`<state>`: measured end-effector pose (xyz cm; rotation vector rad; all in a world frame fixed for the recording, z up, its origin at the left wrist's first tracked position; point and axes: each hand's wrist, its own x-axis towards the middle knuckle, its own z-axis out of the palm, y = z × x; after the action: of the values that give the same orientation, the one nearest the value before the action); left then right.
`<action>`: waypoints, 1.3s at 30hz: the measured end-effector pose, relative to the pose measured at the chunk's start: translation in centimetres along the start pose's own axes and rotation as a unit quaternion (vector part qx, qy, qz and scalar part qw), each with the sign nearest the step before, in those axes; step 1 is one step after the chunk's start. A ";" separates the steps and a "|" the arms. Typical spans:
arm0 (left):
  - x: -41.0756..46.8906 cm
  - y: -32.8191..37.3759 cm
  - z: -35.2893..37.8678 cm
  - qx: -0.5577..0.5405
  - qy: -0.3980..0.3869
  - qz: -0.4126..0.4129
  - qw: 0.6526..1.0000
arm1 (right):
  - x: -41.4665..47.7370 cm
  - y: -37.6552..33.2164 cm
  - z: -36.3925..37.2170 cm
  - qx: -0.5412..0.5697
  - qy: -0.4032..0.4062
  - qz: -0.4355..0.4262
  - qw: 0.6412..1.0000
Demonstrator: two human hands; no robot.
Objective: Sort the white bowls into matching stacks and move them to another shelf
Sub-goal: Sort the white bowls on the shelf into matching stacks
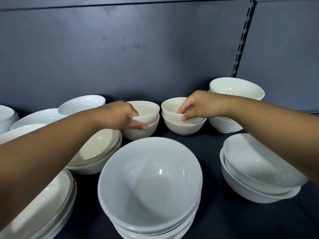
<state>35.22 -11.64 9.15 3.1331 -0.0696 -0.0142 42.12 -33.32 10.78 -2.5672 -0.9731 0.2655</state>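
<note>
Pinching upright left bowl (147, 110), right bowl (171, 106).

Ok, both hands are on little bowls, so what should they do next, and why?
Probably lift the right little bowl and set it in the left little bowl. The right hand pinches its rim, the left hand grips the other, and both look alike, so they could make one stack.

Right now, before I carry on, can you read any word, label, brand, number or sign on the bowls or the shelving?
None readable.
White bowls: plain glaze, no brand or label showing.
Grey back panel: faint smudges only, no lettering.
Slotted upright: no numbers.
</note>
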 end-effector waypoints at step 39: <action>3.5 3.2 -2.7 -0.502 0.076 0.053 0.860 | -1.3 -0.4 -4.5 -0.056 0.097 0.060 0.992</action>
<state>38.62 -15.00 11.88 2.0658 -0.1680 0.1473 42.31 -35.17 15.09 -2.6977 -0.7854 -0.0079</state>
